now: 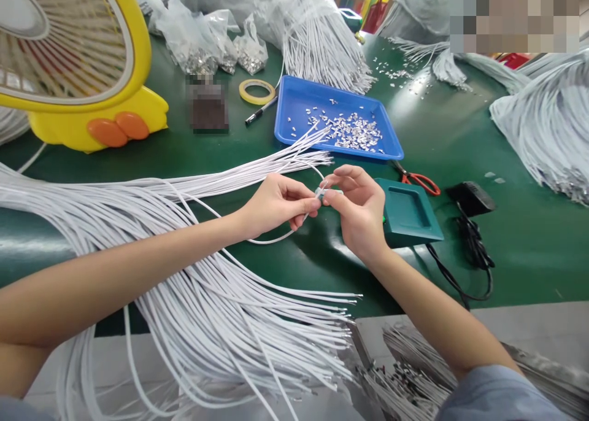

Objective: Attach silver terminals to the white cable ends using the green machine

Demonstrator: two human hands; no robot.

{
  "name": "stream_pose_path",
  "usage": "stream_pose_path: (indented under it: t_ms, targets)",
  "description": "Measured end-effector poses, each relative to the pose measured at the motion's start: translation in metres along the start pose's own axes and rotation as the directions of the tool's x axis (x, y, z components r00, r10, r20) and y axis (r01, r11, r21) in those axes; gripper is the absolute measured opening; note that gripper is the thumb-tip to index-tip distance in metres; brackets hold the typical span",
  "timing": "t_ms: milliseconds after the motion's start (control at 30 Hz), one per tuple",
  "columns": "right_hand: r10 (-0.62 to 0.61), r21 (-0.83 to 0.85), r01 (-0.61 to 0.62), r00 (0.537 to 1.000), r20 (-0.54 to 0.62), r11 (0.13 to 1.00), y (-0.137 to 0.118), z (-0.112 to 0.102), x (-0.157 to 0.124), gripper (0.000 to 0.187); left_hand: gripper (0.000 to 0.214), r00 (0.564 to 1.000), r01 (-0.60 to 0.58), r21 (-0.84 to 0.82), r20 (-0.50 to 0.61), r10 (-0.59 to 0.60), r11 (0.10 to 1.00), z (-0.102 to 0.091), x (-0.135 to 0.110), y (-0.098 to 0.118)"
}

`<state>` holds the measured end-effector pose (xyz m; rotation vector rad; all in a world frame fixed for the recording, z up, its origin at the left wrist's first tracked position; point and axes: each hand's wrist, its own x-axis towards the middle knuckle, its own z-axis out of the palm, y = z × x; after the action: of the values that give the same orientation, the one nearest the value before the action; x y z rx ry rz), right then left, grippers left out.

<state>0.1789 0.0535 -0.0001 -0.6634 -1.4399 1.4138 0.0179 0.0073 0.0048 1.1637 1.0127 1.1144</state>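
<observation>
Above the green table (529,255), on the near side of the blue tray (299,102), the left hand (283,205) pinches a white cable (270,242) by its end, and the right hand's (359,206) fingers nip the same tip.

1. Cable (267,243): wht, thin, round; pinched at L hand (283,205) fingertips, above grn bench (529,261). Slack bows in shallow loop below L hand, then curves up to fingers.
2. Wht strand (315,168): arcs down to same fingertips from far side; can't tell if same cable.
3. Small pc (319,192): pale w/ slight grn tint, btwn L hand & R hand (356,209) fingertips; partly hidden, exact shape unclear.
</observation>
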Motion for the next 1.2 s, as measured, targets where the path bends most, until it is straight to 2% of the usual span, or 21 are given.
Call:
stream_pose_path:
  t_ms: [200,333,567,767,833,900,1000,1100,1200]
  targets:
    - [0.057,-0.029,-0.058,0.998,-0.017,0.998,0.0,0.001,0.002,0.026,0.012,0.999,-0.032,0.023,-0.017,0.033,0.999,0.001,0.0,0.0]
    - [0.064,-0.025,-0.064,0.998,0.018,0.998,-0.001,0.001,0.001,0.029,0.007,0.997,-0.064,0.044,-0.029,0.066,0.997,0.004,-0.001,-0.001]
    - [0.038,-0.152,-0.03,0.998,0.05,0.988,-0.003,0.004,0.0,0.029,0.016,0.98,-0.149,0.147,-0.111,0.166,0.978,0.002,-0.002,-0.007]
    - [-0.025,-0.149,0.025,1.0,-0.003,0.989,0.005,-0.001,0.003,0.018,0.022,0.961,-0.144,0.037,-0.234,0.148,0.989,-0.002,0.004,-0.006]
    - [-0.048,-0.138,0.045,0.999,-0.023,0.989,0.007,-0.003,0.003,0.021,0.026,0.976,-0.13,-0.017,-0.177,0.125,0.991,-0.003,0.005,-0.005]
    - [-0.071,-0.149,0.067,0.997,-0.025,0.987,0.007,-0.003,0.003,0.023,0.028,0.994,-0.091,-0.054,-0.059,0.088,0.994,-0.004,0.004,-0.004]
    - [-0.133,-0.184,0.125,0.991,-0.028,0.975,0.004,-0.002,0.0,0.023,0.028,0.994,-0.043,-0.076,0.092,0.05,0.996,-0.003,0.001,-0.003]
    - [-0.192,-0.199,0.184,0.981,-0.024,0.963,0.002,-0.001,-0.004,0.022,0.024,0.988,-0.029,-0.094,0.148,0.043,0.995,-0.002,0.0,-0.002]
    - [-0.207,-0.211,0.202,0.978,-0.002,0.956,0.003,0.0,-0.007,0.021,0.024,0.987,-0.014,-0.103,0.157,0.03,0.995,-0.003,0.0,-0.003]
